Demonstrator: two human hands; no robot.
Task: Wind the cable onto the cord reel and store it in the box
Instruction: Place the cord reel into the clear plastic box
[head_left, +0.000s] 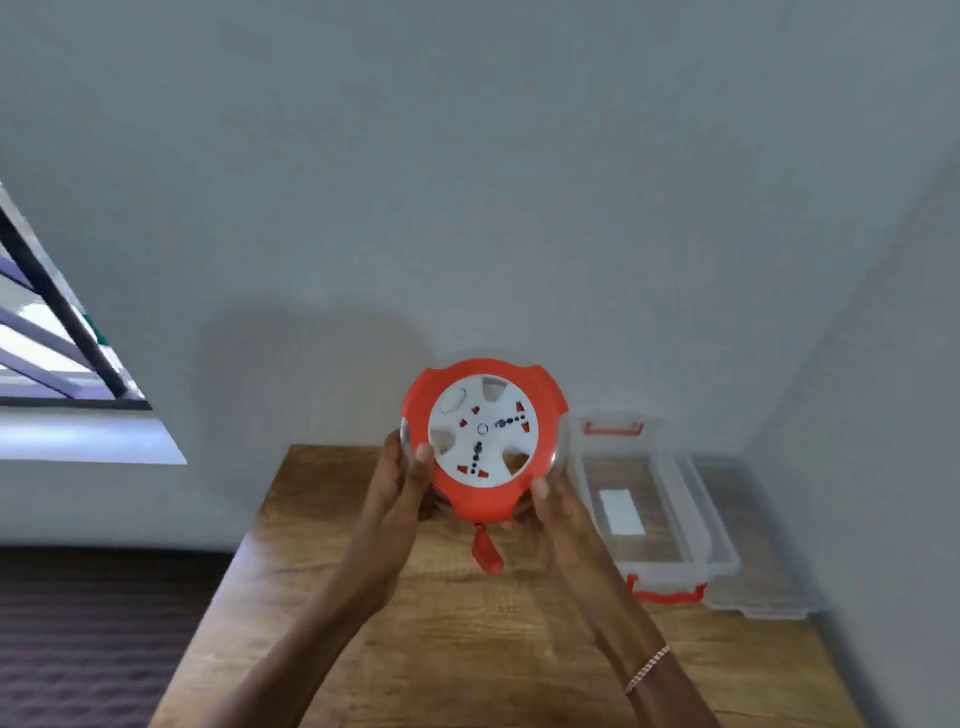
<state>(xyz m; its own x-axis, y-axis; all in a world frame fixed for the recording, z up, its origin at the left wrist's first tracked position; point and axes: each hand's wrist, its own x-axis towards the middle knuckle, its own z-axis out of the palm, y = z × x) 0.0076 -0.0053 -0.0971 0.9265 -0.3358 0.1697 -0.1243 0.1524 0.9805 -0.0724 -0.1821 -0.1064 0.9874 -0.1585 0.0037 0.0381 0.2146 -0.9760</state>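
A round cord reel (483, 436), red rim with a white socket face, is held upright in the air above the wooden table (415, 623). My left hand (405, 478) grips its left edge, thumb on the rim. My right hand (545, 514) grips its lower right edge. A red plug (487, 551) hangs from the reel's bottom on a short stub of cable; no loose cable shows. The clear plastic box (670, 467) with red latches lies open on the table to the right of the reel.
The box's clear lid (753, 587) lies flat under or beside the box at the table's right. A white wall stands behind the table and on the right. A window (62, 364) is at the left. Dark floor (93, 649) lies below the table's left edge.
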